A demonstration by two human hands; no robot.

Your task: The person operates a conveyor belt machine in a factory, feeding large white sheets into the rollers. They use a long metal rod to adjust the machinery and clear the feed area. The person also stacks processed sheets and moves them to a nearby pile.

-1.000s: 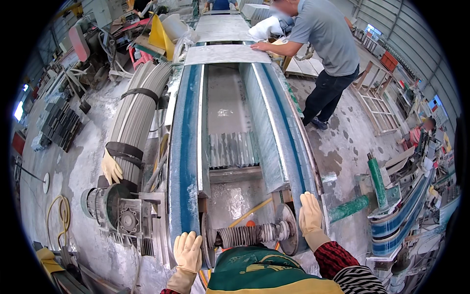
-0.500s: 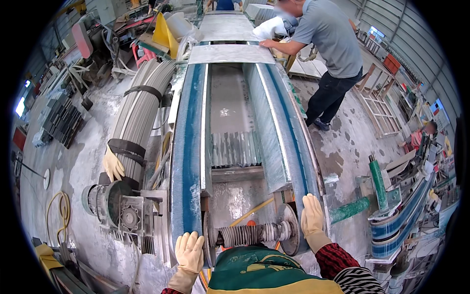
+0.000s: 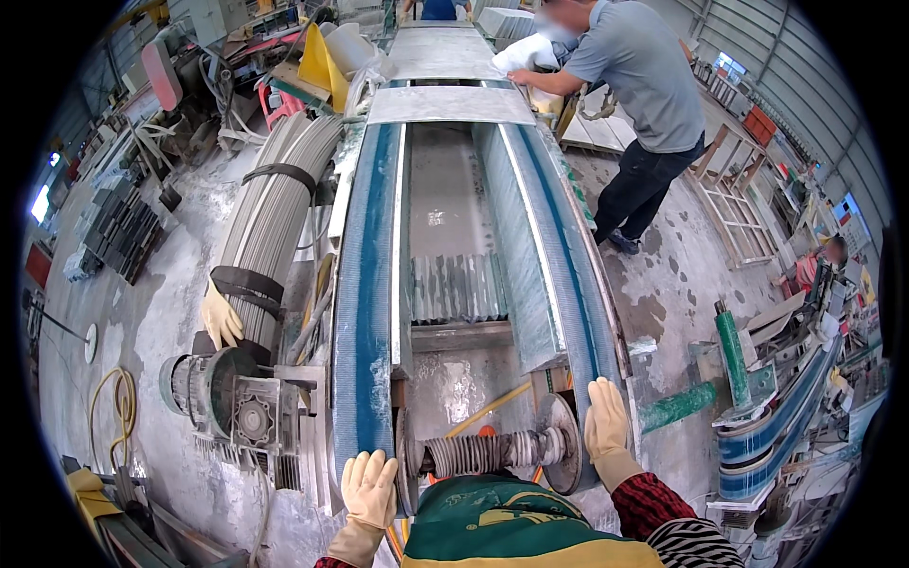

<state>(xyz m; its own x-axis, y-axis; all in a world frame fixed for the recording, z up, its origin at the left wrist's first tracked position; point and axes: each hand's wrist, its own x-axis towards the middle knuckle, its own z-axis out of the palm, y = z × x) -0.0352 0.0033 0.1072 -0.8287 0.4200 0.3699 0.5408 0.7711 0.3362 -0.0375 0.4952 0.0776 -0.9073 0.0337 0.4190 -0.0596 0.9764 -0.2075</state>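
Note:
A long conveyor machine runs away from me with two blue belts (image 3: 365,312) and a wet grey trough between them. My left hand (image 3: 369,488), in a pale yellow glove, rests flat with fingers apart on the near end of the left belt. My right hand (image 3: 606,421), gloved the same, lies on the near end of the right belt (image 3: 568,275). Between my hands a ribbed shaft (image 3: 473,454) with a round disc (image 3: 561,454) crosses the machine. Neither hand holds anything.
A person in a grey shirt (image 3: 644,85) leans over the machine's far right end. A bundle of grey strips (image 3: 279,208) with a glove on it lies to the left. A grey motor (image 3: 222,393) sits at the near left, green pipes (image 3: 729,346) at the right.
My hands stay on the belt ends. The view has tilted slightly, and the person at the far end has shifted a little.

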